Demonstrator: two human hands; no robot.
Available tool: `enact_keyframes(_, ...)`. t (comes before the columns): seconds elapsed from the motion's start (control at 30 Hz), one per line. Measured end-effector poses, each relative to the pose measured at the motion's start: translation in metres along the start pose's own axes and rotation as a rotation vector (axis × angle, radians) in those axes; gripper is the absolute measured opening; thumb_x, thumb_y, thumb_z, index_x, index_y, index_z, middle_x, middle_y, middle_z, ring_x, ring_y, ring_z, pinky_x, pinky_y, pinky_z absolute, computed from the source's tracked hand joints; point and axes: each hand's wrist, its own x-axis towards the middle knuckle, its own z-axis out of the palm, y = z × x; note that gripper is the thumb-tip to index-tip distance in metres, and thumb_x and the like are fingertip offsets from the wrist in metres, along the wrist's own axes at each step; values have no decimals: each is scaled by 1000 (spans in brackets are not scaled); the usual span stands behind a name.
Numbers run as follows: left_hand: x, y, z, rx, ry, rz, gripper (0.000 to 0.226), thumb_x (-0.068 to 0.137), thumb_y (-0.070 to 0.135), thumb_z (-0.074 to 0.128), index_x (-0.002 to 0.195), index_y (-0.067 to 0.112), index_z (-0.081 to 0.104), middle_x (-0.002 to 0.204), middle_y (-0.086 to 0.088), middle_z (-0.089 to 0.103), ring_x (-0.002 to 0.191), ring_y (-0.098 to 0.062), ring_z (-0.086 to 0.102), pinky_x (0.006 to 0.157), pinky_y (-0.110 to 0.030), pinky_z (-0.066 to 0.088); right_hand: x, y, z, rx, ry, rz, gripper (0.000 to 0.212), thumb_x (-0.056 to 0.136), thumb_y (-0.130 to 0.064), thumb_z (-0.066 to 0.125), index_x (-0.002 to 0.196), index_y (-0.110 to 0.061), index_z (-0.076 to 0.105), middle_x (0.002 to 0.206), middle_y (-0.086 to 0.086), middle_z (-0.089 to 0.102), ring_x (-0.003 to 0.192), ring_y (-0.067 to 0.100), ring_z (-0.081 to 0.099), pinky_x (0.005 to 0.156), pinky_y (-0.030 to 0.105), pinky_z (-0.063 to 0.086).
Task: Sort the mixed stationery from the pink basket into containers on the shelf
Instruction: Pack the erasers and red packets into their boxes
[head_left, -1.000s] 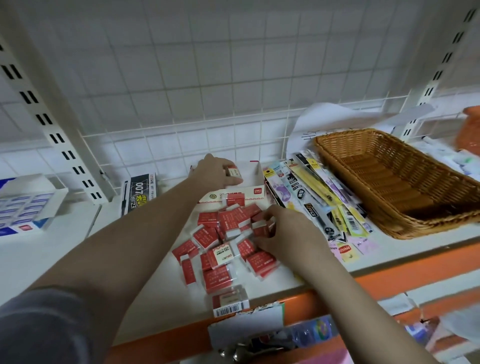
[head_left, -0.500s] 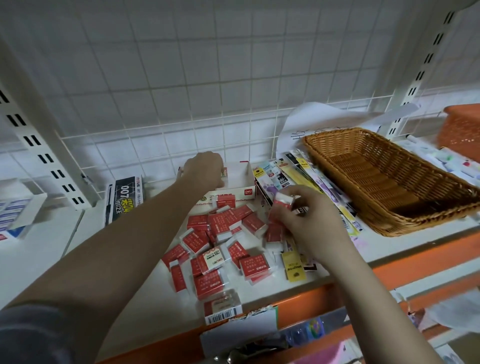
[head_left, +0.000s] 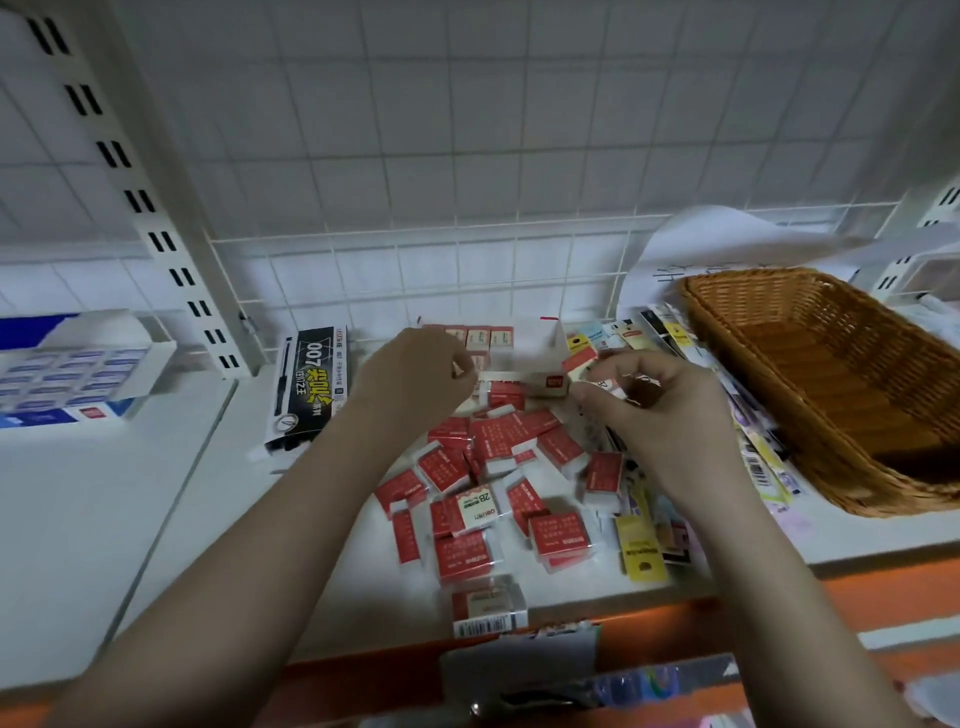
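Observation:
Several red-and-white wrapped erasers (head_left: 498, 478) lie scattered on the white shelf (head_left: 171, 525). Behind them stands a small white eraser box (head_left: 524, 338) with a row of erasers inside. My right hand (head_left: 660, 410) grips a few erasers (head_left: 597, 376) just in front of the box's right side. My left hand (head_left: 415, 379) hovers at the box's left front with fingers curled; whether it holds anything is hidden. The pink basket is out of view.
A wicker basket (head_left: 727, 312) sits at the right, with packaged pens (head_left: 753, 441) fanned out beside it. A black 007 box (head_left: 311, 384) lies left of the erasers. A blue-and-white box (head_left: 67, 374) stands at far left. The shelf's orange front edge (head_left: 857, 597) runs below.
My right hand has lifted a few erasers from the pile and carried them up toward the box. My left hand has drawn back slightly from the box toward its front left.

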Motion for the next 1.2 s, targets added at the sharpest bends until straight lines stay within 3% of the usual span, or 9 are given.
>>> enact_keyframes(0.13,-23,-8,7,-49,-199,-15,31,95,29,53,124,22,61,127,2,59,108,-13,56,92,-25,44,9,1,14,33,-48,31,29,81,-2,69,91,-28,61,84,-11,65,74,1,61,59,15,48)
enact_keyframes(0.27,-30,-12,8,-157,-349,11,30,98,25,48,125,30,59,118,7,64,92,-6,59,78,-17,44,21,-3,20,-17,-127,51,38,86,-5,64,114,-30,58,87,-7,59,70,1,56,50,5,42)
enact_keyframes(0.4,-33,-19,4,-194,-381,-32,28,93,24,58,120,28,63,110,7,66,97,-10,63,84,-26,51,45,-7,29,-40,-172,62,17,85,-11,68,92,-27,66,80,-6,61,73,9,59,59,17,46)
enact_keyframes(0.57,-40,-24,0,-110,-184,-152,39,90,23,61,128,21,58,125,2,58,107,-15,58,90,-24,46,85,-6,49,-157,-181,21,8,83,-15,70,90,-19,67,78,-1,63,63,11,55,57,18,46)
enact_keyframes(0.73,-63,-31,-1,-182,75,-250,23,92,21,58,111,14,69,93,-1,69,86,-15,61,66,-16,36,120,10,72,-268,-218,88,8,83,-17,71,89,-11,70,85,7,69,71,15,60,84,35,54)
enact_keyframes(0.83,-75,-31,4,-328,132,-328,23,95,25,53,108,16,69,81,3,66,75,-12,62,67,-18,42,127,15,82,-368,-260,80,14,86,-17,68,93,-6,72,95,10,69,74,11,56,63,10,44)
enact_keyframes(1.0,-90,-34,9,-393,195,-394,24,98,27,46,99,19,69,80,7,65,78,-12,61,71,-23,42,130,8,83,-402,-319,128,12,87,-11,64,89,-1,71,69,9,64,47,8,50,40,10,37)
enact_keyframes(1.13,-94,-40,10,-442,274,-460,27,97,31,48,100,18,72,86,3,68,88,-15,60,61,-17,34,127,-1,71,-386,-531,286,5,84,-6,68,83,-2,65,67,14,62,54,18,56,45,22,51)
enact_keyframes(1.2,-95,-43,11,-502,282,-491,28,94,35,52,106,19,71,95,3,70,97,-15,60,67,-15,33,125,2,69,-407,-549,288,7,83,-5,69,79,-3,63,74,19,66,65,26,64,58,26,57)
